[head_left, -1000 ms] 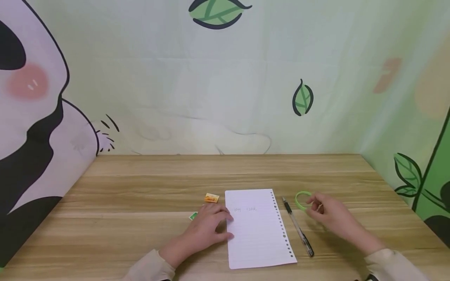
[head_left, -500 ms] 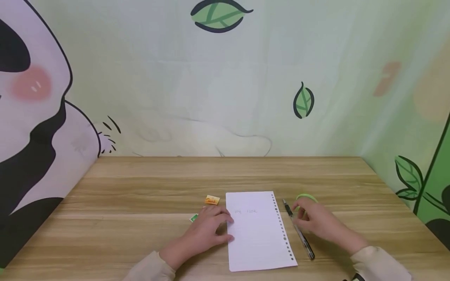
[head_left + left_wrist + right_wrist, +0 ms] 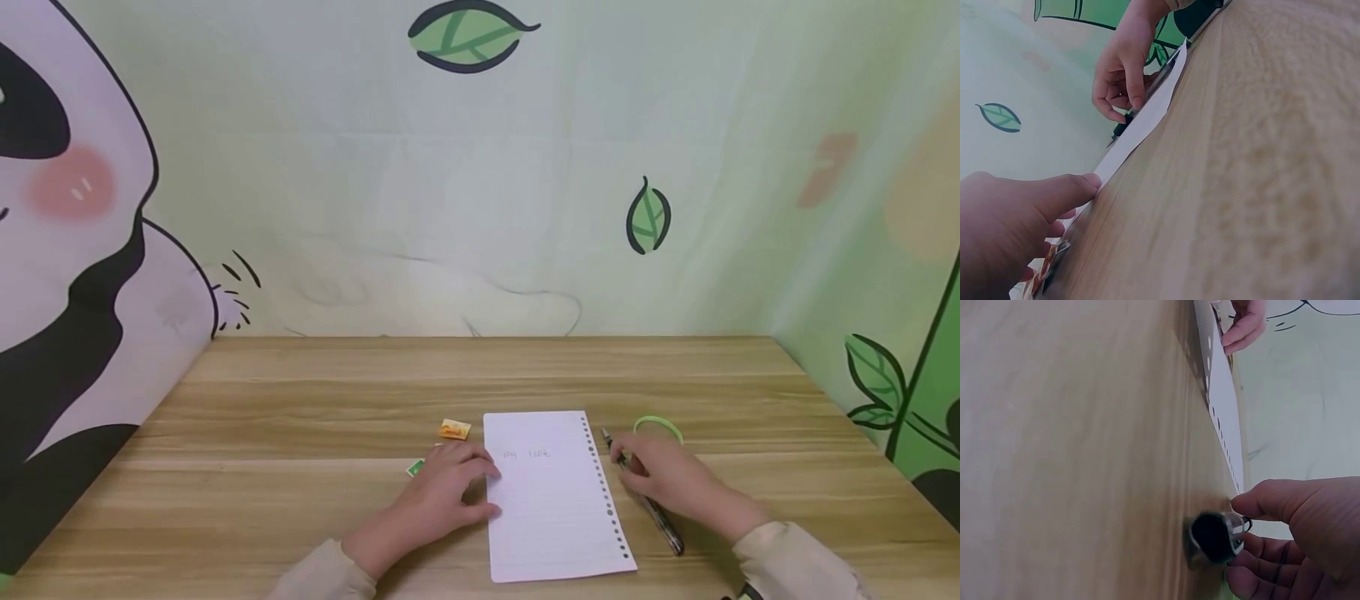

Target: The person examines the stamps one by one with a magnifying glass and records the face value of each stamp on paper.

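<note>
A white sheet of loose-leaf paper (image 3: pixel 555 517) with a line of faint handwriting near its top lies flat, its punched holes along the right side. My left hand (image 3: pixel 442 490) rests at the sheet's left edge, thumb and fingertips on the margin, fingers relaxed. To the right of the sheet, my right hand (image 3: pixel 675 475) pinches a clear-barrelled pen (image 3: pixel 664 528) with black ends, close to its writing tip. In the right wrist view the pen's black end (image 3: pixel 1211 537) points at the camera, beside the thumb and curled fingers. The hand hides the pen's middle.
A light green ring (image 3: pixel 660 420) lies just behind the right hand, partly covered by it. A small orange-and-white piece (image 3: pixel 454 429) sits beyond the left hand, and a green one (image 3: pixel 415 468) shows beside it. A printed cloth backdrop (image 3: pixel 337 192) borders the wooden table (image 3: pixel 262 483).
My right hand has left the green ring, moved left to the pen and closed its fingers on it. The pen's rear end has shifted slightly right. The left hand has stayed on the paper.
</note>
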The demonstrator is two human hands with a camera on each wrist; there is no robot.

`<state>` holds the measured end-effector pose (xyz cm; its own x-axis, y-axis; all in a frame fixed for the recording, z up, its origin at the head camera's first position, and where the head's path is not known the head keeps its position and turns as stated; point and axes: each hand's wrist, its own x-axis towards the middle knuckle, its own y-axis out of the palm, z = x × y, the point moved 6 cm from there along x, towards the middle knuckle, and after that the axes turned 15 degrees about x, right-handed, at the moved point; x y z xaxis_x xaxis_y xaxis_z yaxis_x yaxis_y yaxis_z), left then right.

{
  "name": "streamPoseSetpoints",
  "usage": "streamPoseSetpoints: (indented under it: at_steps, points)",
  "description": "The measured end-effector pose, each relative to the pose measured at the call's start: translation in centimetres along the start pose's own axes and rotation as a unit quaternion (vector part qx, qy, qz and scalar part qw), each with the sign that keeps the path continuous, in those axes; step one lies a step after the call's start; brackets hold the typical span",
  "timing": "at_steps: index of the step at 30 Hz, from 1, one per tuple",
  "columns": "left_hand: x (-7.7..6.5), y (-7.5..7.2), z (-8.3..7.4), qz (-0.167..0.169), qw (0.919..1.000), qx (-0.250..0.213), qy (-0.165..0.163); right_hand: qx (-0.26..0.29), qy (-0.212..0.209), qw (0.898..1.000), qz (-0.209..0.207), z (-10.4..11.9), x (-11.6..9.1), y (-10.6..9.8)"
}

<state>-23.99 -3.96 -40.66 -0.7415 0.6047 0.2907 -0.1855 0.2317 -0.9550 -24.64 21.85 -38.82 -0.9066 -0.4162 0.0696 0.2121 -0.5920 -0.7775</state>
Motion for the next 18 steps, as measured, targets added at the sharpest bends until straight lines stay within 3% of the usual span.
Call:
streamPoseSetpoints:
  at_steps: [10, 18]
  points:
    - [-0.06, 0.03, -0.01, -0.005, 1.0, -0.002, 0.001, -0.01, 0.018, 1.0, -0.002, 0.16, 0.08, 0.28]
    - [-0.04, 0.09, -0.08, 0.001, 1.0, -0.002, -0.002, -0.014, -0.003, 1.0, -0.011, 0.45, 0.01, -0.02]
